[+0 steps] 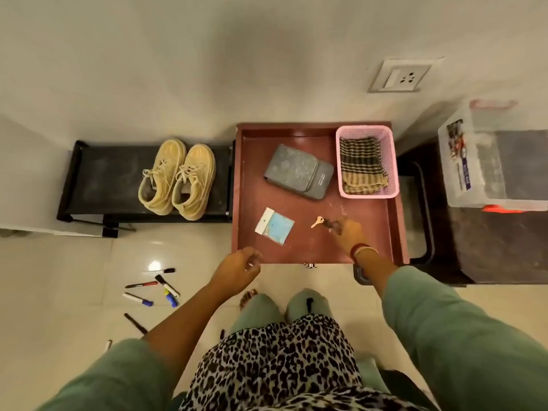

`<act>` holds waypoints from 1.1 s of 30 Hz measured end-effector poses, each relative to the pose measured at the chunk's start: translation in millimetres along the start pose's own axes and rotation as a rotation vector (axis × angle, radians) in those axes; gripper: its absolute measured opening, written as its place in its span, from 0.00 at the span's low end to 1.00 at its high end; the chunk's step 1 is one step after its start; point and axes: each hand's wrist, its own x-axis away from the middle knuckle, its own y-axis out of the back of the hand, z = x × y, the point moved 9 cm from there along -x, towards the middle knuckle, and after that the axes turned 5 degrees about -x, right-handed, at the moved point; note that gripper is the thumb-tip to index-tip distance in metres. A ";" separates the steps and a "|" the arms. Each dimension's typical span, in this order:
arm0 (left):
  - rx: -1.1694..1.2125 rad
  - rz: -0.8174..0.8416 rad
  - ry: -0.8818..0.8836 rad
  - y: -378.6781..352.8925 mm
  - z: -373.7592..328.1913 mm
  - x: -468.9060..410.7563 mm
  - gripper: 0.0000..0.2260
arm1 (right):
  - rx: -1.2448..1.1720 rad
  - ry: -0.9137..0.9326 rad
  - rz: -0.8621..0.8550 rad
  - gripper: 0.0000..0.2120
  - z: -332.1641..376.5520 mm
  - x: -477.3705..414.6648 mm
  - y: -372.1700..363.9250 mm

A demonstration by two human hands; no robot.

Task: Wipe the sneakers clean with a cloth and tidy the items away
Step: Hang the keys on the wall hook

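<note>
- Right hand [346, 234] is over the front right of the open drawer [299, 252], fingers curled round the dark end of a key [318, 222]; brass blade sticks out to the left, just above the drawer floor, can't tell if it touches
- Left hand [237, 267] hovers at the drawer's front left corner, fingers loosely curled, nothing visibly held
- Drawer is red-brown and pulled out toward the person
- Back right corner of the drawer: pink mesh basket [366, 132], upright, against the right wall
- Inside the basket: folded checked cloth [360, 164], dark and tan stripes, fills most of it
- Drawer centre-back: flat grey pouch [298, 172], lying at an angle, just left of the basket, not touching it
- Drawer front left: small clear packet [274, 226] with a white and blue card, lying flat, well apart from the key
- Sneakers [178, 179]: tan pair, laced, side by side and touching, toes to the wall, on the right end of a low black rack [98, 179] just left of the drawer
- Far right: clear lidded plastic box [486, 173] on a dark cabinet [504, 247]; contents blurred, some coloured items at its left end
- Floor, left of the person: loose markers [154, 289] scattered, caps black, red and blue
</note>
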 end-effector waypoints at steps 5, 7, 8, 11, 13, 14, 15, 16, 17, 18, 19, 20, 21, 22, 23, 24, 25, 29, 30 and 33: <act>0.082 -0.063 0.015 -14.1 25.5 -12.6 0.05 | 0.048 0.056 -0.062 0.16 -10.2 -31.2 -33.8; 0.097 -0.079 0.013 -15.7 32.1 -11.0 0.05 | 0.053 0.049 -0.119 0.12 -10.5 -35.1 -32.3; 0.102 -0.083 0.014 -14.8 35.2 -9.3 0.05 | 0.060 0.060 -0.126 0.10 -7.0 -35.5 -30.2; 0.117 -0.096 0.030 -7.7 41.7 -0.5 0.06 | 0.059 0.092 -0.129 0.08 2.2 -32.0 -23.8; 0.118 -0.097 0.023 3.5 37.4 10.2 0.06 | 0.045 0.094 -0.144 0.09 13.0 -17.9 -11.9; 0.123 -0.099 0.017 11.4 33.2 16.0 0.06 | 0.035 0.093 -0.153 0.09 21.4 -7.8 -3.1; 0.126 -0.102 0.006 21.9 26.1 22.8 0.06 | 0.018 0.098 -0.169 0.09 32.0 3.9 7.8; 0.128 -0.105 -0.013 33.1 18.4 29.3 0.06 | -0.007 0.098 -0.181 0.09 44.2 17.2 20.5; 0.123 -0.112 -0.035 45.9 9.5 36.0 0.06 | -0.037 0.117 -0.206 0.09 57.6 31.1 34.8; 0.117 -0.122 -0.055 59.7 -0.5 42.2 0.05 | -0.061 0.142 -0.230 0.08 73.5 46.9 51.0; 0.109 -0.133 -0.072 74.8 -10.7 47.9 0.05 | -0.080 0.178 -0.264 0.08 89.2 62.4 67.7; 0.104 -0.147 -0.090 91.0 -21.7 53.1 0.06 | -0.097 0.212 -0.294 0.07 106.5 78.9 86.0; 0.099 -0.163 -0.107 108.3 -33.6 57.7 0.06 | -0.114 0.255 -0.331 0.06 123.7 94.3 104.5; 0.099 -0.185 -0.141 126.2 -46.4 61.7 0.07 | -0.136 0.288 -0.362 0.05 140.9 109.0 123.0; 0.099 -0.213 -0.188 144.5 -59.8 64.7 0.07 | -0.164 0.322 -0.393 0.05 156.7 121.6 140.0; 0.093 -0.244 -0.236 162.5 -72.6 67.6 0.07 | -0.200 0.340 -0.411 0.05 171.8 133.3 155.6; 0.074 -0.277 -0.275 181.3 -85.6 69.6 0.08 | -0.235 0.369 -0.429 0.05 186.1 143.0 169.6; -0.037 -0.421 -0.451 252.0 -141.8 75.5 0.15 | -0.304 0.485 -0.496 0.04 241.3 175.1 220.1; -0.070 -0.449 -0.492 268.7 -155.6 77.1 0.18 | -0.313 0.510 -0.517 0.03 254.1 181.8 232.1; -0.172 -0.526 -0.582 321.6 -192.3 79.8 0.21 | -0.350 0.561 -0.564 0.02 290.6 194.2 267.9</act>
